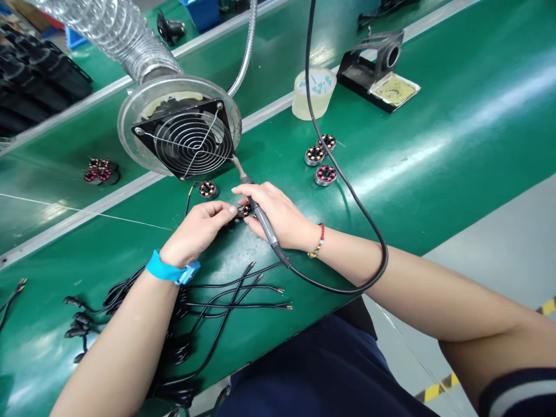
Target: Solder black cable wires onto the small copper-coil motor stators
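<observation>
Head view: we see left hand pinching small round part at centre of green counter. Right hand grips soldering iron, tip at 11 o'clock toward fan. Another round part lies just at 10 o'clock of hands. Loose black wires at 6 o'clock; three round parts at 2 o'clock.

Under my hands the green belt looks like smooth, glossy plastic, streaked with glare. The iron in my right hand has a matt grey grip and a dull metal tip. Its cord is smooth black rubber. Just beyond my left hand, the fan has a shiny wire grille in black plastic. The duct above is crinkled foil. My wristband is smooth blue plastic.
</observation>
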`<state>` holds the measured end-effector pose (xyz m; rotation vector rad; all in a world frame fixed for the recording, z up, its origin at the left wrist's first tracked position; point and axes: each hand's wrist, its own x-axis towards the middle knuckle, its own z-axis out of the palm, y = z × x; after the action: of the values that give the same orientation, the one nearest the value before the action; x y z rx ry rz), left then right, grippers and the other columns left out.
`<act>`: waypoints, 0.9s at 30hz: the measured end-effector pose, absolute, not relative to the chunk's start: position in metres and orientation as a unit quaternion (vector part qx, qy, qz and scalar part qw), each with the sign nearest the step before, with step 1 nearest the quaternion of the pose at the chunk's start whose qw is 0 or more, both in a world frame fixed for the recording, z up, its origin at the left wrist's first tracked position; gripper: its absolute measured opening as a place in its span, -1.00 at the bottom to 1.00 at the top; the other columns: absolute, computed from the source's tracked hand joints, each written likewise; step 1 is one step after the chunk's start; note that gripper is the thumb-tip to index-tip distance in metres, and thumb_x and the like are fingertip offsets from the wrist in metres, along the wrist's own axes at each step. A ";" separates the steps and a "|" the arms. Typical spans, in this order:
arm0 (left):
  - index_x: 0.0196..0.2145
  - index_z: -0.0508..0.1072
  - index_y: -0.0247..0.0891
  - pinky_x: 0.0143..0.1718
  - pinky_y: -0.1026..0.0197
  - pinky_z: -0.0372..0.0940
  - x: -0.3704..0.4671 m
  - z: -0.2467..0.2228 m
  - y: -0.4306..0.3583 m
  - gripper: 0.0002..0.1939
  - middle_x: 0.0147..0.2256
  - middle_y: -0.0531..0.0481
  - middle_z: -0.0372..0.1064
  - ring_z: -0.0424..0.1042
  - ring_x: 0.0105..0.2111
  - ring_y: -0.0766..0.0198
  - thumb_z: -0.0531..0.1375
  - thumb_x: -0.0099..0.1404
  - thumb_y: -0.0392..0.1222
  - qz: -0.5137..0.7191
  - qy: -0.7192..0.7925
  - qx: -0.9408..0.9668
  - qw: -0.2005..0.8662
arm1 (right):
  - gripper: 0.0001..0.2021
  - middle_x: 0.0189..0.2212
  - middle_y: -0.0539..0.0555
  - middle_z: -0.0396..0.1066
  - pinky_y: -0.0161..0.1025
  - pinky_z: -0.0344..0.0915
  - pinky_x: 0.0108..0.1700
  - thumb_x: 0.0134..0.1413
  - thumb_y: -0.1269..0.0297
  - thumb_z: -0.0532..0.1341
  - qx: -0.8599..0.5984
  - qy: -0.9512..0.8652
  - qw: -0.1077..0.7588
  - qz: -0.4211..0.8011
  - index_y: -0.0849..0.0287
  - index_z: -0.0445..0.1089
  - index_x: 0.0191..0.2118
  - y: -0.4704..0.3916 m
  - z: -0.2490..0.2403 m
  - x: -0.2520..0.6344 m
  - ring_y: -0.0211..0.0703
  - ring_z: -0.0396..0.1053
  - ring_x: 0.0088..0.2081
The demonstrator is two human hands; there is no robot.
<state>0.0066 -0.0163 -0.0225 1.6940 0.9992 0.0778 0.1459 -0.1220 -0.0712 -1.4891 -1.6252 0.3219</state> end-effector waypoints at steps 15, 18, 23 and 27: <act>-0.54 0.43 -0.31 -0.51 0.31 0.02 0.001 -0.028 -0.016 -0.78 -0.58 0.10 0.28 0.13 -0.57 0.42 0.17 -0.01 -0.07 0.006 0.370 0.730 0.575 | -0.62 -0.32 0.02 0.46 -0.13 0.18 -0.15 0.04 0.54 0.12 -0.620 -0.667 0.407 0.073 0.15 0.27 0.00 -0.119 -0.071 0.137 -0.03 0.28 -0.22; -0.55 0.41 -0.28 -0.49 0.29 0.07 0.001 -0.030 -0.018 -0.79 -0.60 0.10 0.28 0.17 -0.58 0.38 0.12 0.07 -0.10 -0.005 0.341 0.800 0.494 | -0.62 -0.36 0.01 0.45 -0.11 0.22 -0.12 0.03 0.52 0.11 -0.621 -0.644 0.437 0.098 0.15 0.28 -0.01 -0.117 -0.072 0.135 -0.05 0.29 -0.24; -0.61 0.30 -0.24 -0.40 0.24 0.10 -0.001 -0.027 -0.009 -0.84 -0.60 0.09 0.24 0.21 -0.51 0.31 0.06 0.09 -0.30 0.086 0.394 0.840 0.362 | -0.61 -0.23 0.06 0.43 -0.10 0.27 0.00 0.06 0.42 0.13 -0.620 -0.591 0.503 0.111 0.11 0.22 0.05 -0.118 -0.072 0.144 -0.06 0.33 -0.12; -0.57 0.29 -0.23 -0.31 0.20 0.15 -0.006 -0.026 0.001 -0.82 -0.50 0.02 0.25 0.24 -0.42 0.25 0.04 0.16 -0.32 0.178 0.459 0.827 0.272 | -0.67 -0.25 0.11 0.42 -0.04 0.32 -0.03 0.15 0.29 0.10 -0.621 -0.564 0.540 0.076 0.13 0.19 0.05 -0.126 -0.068 0.155 -0.06 0.40 -0.18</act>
<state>-0.0058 0.0012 -0.0263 2.2261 1.2349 0.4796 0.1554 -0.1259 -0.0677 -1.4760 -1.3403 0.1796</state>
